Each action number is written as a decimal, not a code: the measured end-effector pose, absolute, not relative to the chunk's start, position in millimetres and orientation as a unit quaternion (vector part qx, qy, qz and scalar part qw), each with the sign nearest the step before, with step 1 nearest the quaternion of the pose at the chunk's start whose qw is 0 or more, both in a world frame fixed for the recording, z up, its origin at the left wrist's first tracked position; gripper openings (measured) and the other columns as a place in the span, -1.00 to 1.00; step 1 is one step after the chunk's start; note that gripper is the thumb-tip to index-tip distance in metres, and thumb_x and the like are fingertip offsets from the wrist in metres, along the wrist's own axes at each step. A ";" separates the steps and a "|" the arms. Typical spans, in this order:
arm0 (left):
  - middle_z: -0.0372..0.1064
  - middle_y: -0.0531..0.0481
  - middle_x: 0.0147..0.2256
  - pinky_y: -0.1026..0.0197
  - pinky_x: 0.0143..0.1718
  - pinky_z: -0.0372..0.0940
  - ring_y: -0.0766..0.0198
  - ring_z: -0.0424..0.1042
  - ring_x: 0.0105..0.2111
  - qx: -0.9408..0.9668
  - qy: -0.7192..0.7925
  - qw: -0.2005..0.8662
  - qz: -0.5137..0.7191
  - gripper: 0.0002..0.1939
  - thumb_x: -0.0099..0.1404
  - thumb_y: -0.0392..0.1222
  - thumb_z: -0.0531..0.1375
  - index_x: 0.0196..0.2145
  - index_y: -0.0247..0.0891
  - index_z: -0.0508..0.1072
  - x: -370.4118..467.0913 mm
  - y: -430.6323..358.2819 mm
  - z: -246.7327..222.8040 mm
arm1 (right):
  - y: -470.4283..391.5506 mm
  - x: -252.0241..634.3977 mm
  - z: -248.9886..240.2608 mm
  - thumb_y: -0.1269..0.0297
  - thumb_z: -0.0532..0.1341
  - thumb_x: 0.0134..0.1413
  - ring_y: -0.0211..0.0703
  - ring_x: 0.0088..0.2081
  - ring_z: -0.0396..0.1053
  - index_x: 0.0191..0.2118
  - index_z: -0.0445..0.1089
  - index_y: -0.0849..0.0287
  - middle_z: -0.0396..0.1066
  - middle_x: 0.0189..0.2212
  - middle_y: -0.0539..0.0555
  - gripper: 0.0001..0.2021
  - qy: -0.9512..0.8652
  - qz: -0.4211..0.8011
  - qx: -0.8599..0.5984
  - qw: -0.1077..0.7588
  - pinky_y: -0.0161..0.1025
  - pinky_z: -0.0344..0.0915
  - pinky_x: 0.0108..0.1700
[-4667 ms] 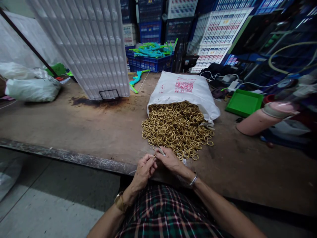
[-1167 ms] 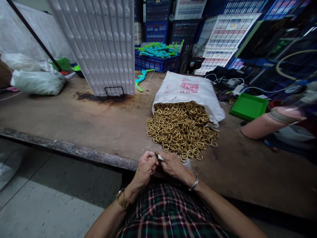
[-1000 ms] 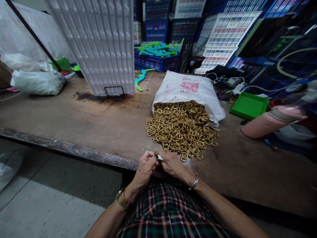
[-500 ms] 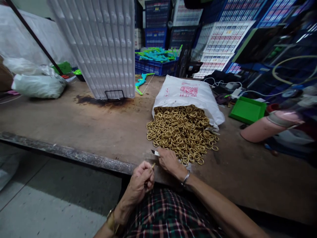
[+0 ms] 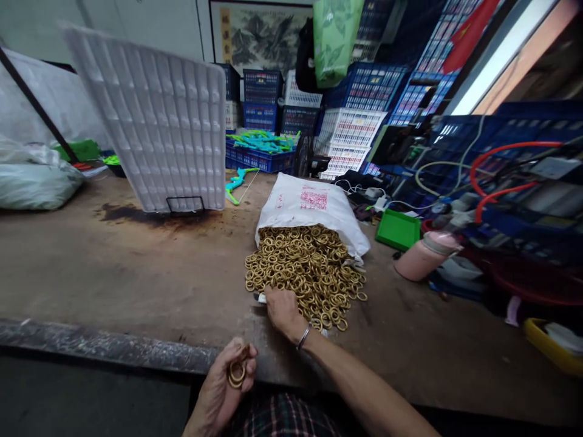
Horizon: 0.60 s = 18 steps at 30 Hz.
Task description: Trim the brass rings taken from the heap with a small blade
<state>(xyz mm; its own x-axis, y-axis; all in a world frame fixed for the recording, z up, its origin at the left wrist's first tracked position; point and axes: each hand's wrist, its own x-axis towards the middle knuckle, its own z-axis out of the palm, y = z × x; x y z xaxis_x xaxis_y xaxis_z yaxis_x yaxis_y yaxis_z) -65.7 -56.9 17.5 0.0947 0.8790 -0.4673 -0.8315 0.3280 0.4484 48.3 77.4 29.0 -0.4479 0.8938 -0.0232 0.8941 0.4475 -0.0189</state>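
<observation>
My left hand [image 5: 225, 379], near the table's front edge, is closed around a few gold-coloured rings [image 5: 236, 374], which hang at its fingers. My right hand [image 5: 285, 312] reaches to the front left of a heap of gold-coloured rings [image 5: 305, 267]. Its fingers are bent around a small tool [image 5: 261, 298] with a white body and a dark tip, which sticks out to the left; most of it is hidden, so its kind is unclear. The fingertips are at the heap's rings. Behind, the heap spills from the mouth of a white sack [image 5: 296, 200] printed in red.
A ridged translucent panel [image 5: 159, 133] stands at the back left in a black wire holder [image 5: 184, 205]. Near it lies a blue-green toy bow [image 5: 235, 185]. At right are a green tray [image 5: 398, 229] and a pink bottle [image 5: 426, 258]. Stacked crates [image 5: 350, 130] fill the background.
The view has tilted up and turned right. My right hand has moved forward to the rings with the small tool. My left hand has turned, showing rings in it.
</observation>
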 end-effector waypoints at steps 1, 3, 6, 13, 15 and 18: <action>0.34 0.03 -0.46 0.39 -0.64 0.06 0.41 0.27 -0.57 0.034 0.342 0.741 0.577 -0.76 -0.05 -0.24 0.30 -0.45 -0.27 0.29 -66.2 -55.9 17.2 | 77.3 48.9 28.9 0.47 -0.04 0.11 -0.05 -0.35 0.45 -0.26 0.33 0.24 0.47 -0.41 0.21 -0.78 0.850 -0.014 0.526 0.004 -0.28 0.22 -0.42; 0.34 0.03 -0.46 0.39 -0.64 0.07 0.40 0.29 -0.56 0.030 0.345 0.741 0.576 -0.73 -0.06 -0.27 0.30 -0.36 -0.26 0.33 -67.1 -53.5 17.2 | 76.2 50.9 29.4 0.47 -0.04 0.11 -0.07 -0.33 0.44 -0.26 0.34 0.23 0.47 -0.40 0.20 -0.78 0.851 -0.023 0.525 0.005 -0.29 0.21 -0.40; 0.34 0.01 -0.48 0.40 -0.64 0.10 0.39 0.31 -0.55 0.026 0.336 0.743 0.578 -0.73 -0.05 -0.29 0.28 -0.33 -0.30 0.37 -68.1 -49.9 18.3 | 73.3 57.1 30.9 0.45 -0.02 0.10 -0.11 -0.33 0.44 -0.28 0.34 0.20 0.47 -0.40 0.17 -0.79 0.849 -0.044 0.527 0.010 -0.32 0.16 -0.40; 0.35 0.00 -0.50 0.39 -0.66 0.19 0.36 0.38 -0.52 -0.022 0.387 0.724 0.570 -0.89 0.09 -0.28 0.20 -0.50 -0.35 0.32 -63.7 -37.8 15.7 | 80.5 82.2 27.0 0.37 0.04 0.00 -0.21 -0.44 0.32 -0.38 0.34 0.19 0.41 -0.48 0.08 -0.85 0.843 -0.138 0.514 -0.083 -0.34 0.04 -0.43; 0.33 0.04 -0.53 0.40 -0.67 0.19 0.37 0.38 -0.54 0.011 0.399 0.715 0.574 -0.86 0.08 -0.25 0.22 -0.49 -0.33 0.30 -60.5 -32.1 13.8 | 84.1 87.6 27.2 0.35 0.03 -0.02 -0.27 -0.48 0.23 -0.46 0.31 0.21 0.33 -0.55 0.01 -0.85 0.825 -0.236 0.494 -0.139 -0.36 0.03 -0.44; 0.31 0.09 -0.55 0.43 -0.71 0.13 0.39 0.36 -0.58 0.101 0.419 0.693 0.578 -0.76 0.02 -0.16 0.27 -0.43 -0.28 0.28 -54.9 -20.5 14.5 | 83.1 92.4 33.8 0.31 0.05 -0.09 -0.33 -0.53 0.12 -0.54 0.27 0.21 0.19 -0.63 -0.09 -0.87 0.774 -0.396 0.450 -0.204 -0.39 0.02 -0.47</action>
